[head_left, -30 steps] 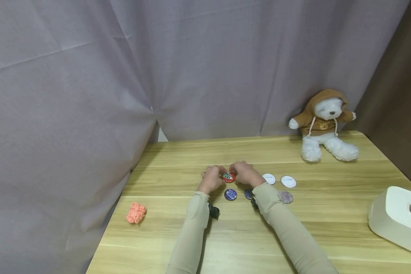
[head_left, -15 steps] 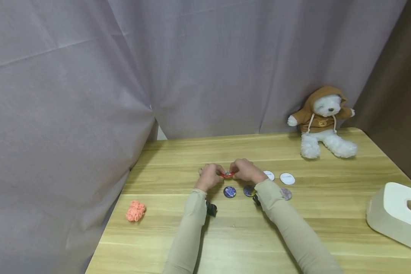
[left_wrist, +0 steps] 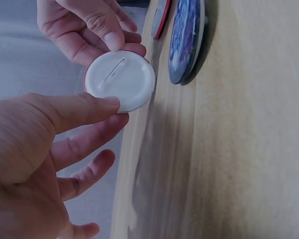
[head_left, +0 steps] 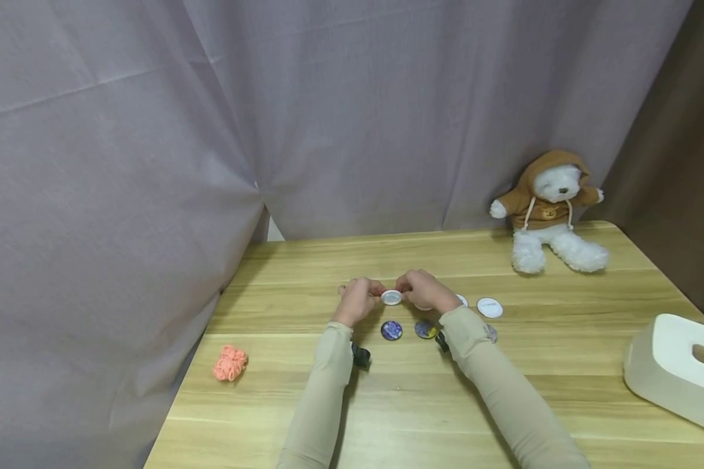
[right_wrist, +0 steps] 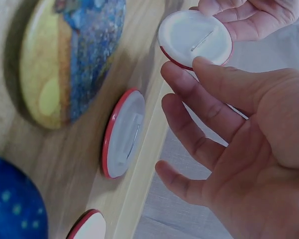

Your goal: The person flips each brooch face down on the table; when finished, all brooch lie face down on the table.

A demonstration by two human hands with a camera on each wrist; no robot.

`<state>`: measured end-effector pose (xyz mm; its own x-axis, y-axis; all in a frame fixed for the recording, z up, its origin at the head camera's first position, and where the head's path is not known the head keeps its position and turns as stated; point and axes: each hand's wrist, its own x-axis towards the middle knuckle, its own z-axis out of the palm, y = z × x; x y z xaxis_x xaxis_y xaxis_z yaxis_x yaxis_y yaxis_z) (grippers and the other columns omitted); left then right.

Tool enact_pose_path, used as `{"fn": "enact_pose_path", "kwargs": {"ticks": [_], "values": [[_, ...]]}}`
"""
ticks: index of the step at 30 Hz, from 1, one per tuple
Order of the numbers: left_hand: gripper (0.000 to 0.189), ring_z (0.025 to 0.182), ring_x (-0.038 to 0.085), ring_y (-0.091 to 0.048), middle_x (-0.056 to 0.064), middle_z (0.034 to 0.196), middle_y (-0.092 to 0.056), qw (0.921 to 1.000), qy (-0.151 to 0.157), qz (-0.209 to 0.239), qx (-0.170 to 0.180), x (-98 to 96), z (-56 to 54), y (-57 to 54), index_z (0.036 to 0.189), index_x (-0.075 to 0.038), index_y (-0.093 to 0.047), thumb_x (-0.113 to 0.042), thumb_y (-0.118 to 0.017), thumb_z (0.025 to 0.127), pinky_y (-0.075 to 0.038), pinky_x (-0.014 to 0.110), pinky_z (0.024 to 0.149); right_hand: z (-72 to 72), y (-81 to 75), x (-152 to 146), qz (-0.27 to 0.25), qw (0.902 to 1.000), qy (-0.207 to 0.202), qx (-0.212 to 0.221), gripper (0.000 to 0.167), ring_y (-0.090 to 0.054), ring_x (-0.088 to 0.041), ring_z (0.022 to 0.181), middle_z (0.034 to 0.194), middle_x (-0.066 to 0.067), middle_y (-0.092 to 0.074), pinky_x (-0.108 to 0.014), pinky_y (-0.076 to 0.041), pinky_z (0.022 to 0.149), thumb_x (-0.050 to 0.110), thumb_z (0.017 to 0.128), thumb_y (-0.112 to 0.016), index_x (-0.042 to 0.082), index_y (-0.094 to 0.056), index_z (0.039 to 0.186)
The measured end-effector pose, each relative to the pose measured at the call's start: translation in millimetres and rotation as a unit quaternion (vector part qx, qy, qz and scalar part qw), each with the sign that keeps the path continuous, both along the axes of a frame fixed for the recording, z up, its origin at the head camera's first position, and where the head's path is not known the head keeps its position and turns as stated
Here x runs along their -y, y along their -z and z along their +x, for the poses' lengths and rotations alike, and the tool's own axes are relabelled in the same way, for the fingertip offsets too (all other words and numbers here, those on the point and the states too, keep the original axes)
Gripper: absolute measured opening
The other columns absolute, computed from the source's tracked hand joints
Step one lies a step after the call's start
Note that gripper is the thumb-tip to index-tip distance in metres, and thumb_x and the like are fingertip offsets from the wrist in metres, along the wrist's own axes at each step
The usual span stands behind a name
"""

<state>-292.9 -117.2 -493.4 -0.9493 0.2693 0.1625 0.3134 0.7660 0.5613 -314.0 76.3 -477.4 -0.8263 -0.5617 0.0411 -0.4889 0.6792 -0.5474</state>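
Between both hands is a round pin badge (head_left: 391, 298), its white back and safety pin facing up and a red edge showing below. My left hand (head_left: 359, 301) pinches one side with thumb and index finger, as the left wrist view shows, while the other fingers spread loosely. Thumb and index finger of my right hand (right_wrist: 254, 119) grip the opposite edge. Nearer the person lie two picture badges, a purple-blue badge (head_left: 391, 330) and a blue-and-yellow badge (right_wrist: 72, 64). Beside the right hand, a red-edged badge (right_wrist: 124, 133) rests face down.
Farther right lie another face-down badge (head_left: 489, 307) and a pale badge (head_left: 491, 333), partly behind the sleeve. Pink yarn (head_left: 230, 363) sits at left. A teddy bear (head_left: 554, 218) in a brown hoodie sits at the back right, and a white tissue box (head_left: 674, 371) stands at the right edge.
The held badge has turned over: its red face with a green tree pattern was up, then it stood edge-on, and now its white back is up. Both hands remain on it.
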Motion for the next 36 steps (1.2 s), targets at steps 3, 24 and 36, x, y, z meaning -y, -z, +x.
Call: {"fn": "enact_pose_path", "kwargs": {"ticks": [3,24,36], "values": [[0.01,0.092,0.02,-0.068,-0.004,0.089,-0.077,1.0,0.002,0.001,-0.007,-0.9,-0.6,0.0,0.095,-0.016,-0.081,-0.014,-0.081,0.085,-0.032,0.047,0.085,-0.5,-0.1,-0.5,-0.002,1.0,0.003,0.002,0.011,-0.06,-0.021,0.079,0.086,-0.005,-0.073,-0.045,-0.049,0.081,-0.003,0.086,-0.069,0.005,-0.074,0.091],[0.017,0.101,0.028,-0.064,0.003,0.087,-0.076,0.9995,-0.018,0.017,0.022,-9.8,-1.2,7.3,0.098,-0.01,-0.077,-0.005,-0.082,0.082,-0.032,0.05,0.088,1.6,3.1,3.4,0.015,0.9991,0.036,0.015,0.023,-0.049,-0.017,0.062,0.067,0.0,-0.057,-0.031,-0.041,0.063,-0.007,0.08,-0.073,0.001,-0.064,0.099],[0.023,0.088,0.019,-0.065,-0.002,0.083,-0.074,0.9993,-0.014,-0.009,0.032,-11.8,-2.0,8.3,0.1,-0.01,-0.075,-0.009,-0.085,0.08,-0.031,0.05,0.087,0.1,6.1,4.2,0.057,0.9971,0.048,-0.02,0.03,-0.058,-0.023,0.077,0.079,-0.001,-0.065,-0.05,-0.043,0.083,-0.003,0.072,-0.078,0.005,-0.066,0.098]]}}
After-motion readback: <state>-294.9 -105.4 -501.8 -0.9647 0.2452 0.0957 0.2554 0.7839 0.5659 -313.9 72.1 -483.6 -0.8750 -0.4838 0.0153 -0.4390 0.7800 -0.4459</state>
